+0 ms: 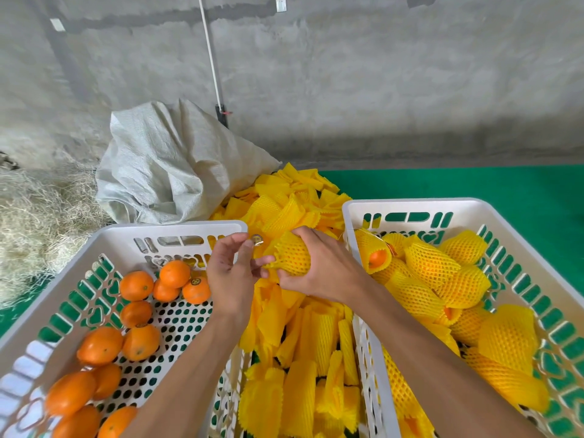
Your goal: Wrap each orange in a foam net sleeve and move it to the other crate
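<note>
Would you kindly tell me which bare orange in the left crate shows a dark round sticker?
It is the orange at the crate's far end, nearest the left hand. A dark round sticker sits on its top; the oranges beside it show plain peel.

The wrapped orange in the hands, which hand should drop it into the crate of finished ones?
The right hand, probably. It already grips the wrapped orange and sits beside the right crate of sleeved fruit. The left hand only touches the sleeve's open end and is nearer the left crate of bare oranges.
</note>
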